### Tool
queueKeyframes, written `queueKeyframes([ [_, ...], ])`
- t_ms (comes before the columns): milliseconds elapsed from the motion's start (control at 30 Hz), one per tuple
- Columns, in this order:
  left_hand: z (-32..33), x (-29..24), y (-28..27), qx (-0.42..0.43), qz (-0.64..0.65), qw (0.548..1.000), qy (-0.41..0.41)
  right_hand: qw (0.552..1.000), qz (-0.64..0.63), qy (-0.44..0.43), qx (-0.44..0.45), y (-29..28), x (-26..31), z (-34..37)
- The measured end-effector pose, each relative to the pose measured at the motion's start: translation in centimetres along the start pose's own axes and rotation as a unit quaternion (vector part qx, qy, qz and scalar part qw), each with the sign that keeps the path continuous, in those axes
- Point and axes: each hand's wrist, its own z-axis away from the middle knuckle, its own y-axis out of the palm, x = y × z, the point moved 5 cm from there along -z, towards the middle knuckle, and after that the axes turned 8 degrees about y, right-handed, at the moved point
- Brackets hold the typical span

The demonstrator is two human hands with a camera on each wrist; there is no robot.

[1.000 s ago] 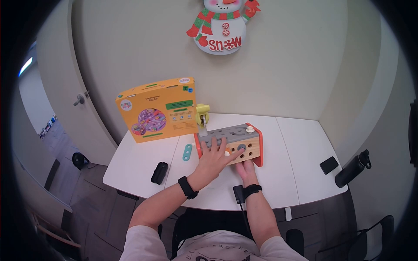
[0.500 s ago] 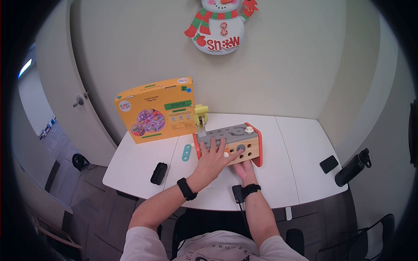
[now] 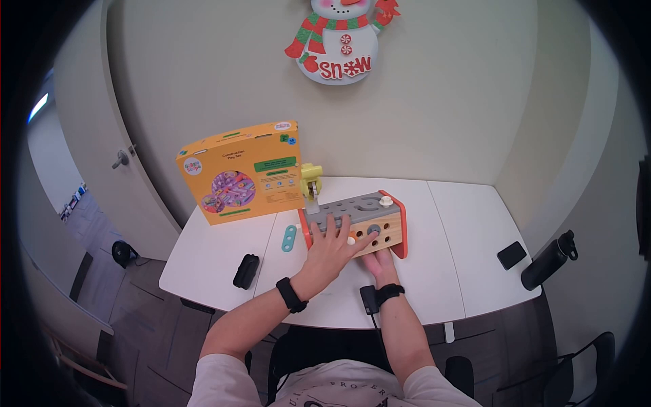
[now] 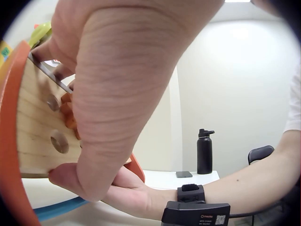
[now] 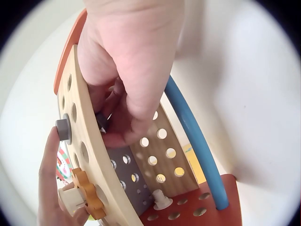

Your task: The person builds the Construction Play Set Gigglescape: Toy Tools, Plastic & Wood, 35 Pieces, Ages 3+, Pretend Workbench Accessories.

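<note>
A wooden toy workbench (image 3: pixel 400 234) with a grey holed top and red end panels stands tilted on the table. My left hand (image 3: pixel 327 254) spreads over its front left, fingers on the top edge, and its straight thumb presses a grey bolt (image 5: pixel 63 129) in the front panel. From below, my right hand (image 5: pixel 134 66) reaches inside behind that panel, where its fingers pinch a small dark grey piece (image 5: pixel 102 122), partly hidden by them. An orange gear (image 5: pixel 89 193) on a white bolt (image 5: pixel 70 197) sits on the front panel close to my left hand.
A yellow toy piece (image 3: pixel 310 180) rises at the workbench's left end, before an orange box (image 3: pixel 241 176). A teal holed strip (image 3: pixel 289 238) and a black case (image 3: pixel 246 271) lie left. A phone (image 3: pixel 512 255) and black bottle (image 3: pixel 549 261) are right. A blue rod (image 5: pixel 195 136) spans the workbench's underside.
The head view shifts slightly, so everything drifts a little left in it. Both hands keep their places on the workbench.
</note>
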Motion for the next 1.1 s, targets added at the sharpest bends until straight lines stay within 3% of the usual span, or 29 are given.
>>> queueKeyframes([
  [300,-0.4,-0.3,-0.4,0.032,-0.007,0.999,-0.004,1.000,-0.005,0.010,-0.003,1.1,-0.2,0.6],
  [1100,-0.1,-0.6,-0.2,0.006,-0.019,1.000,-0.005,1.000,-0.015,0.013,-0.024,1.9,-0.6,0.9],
])
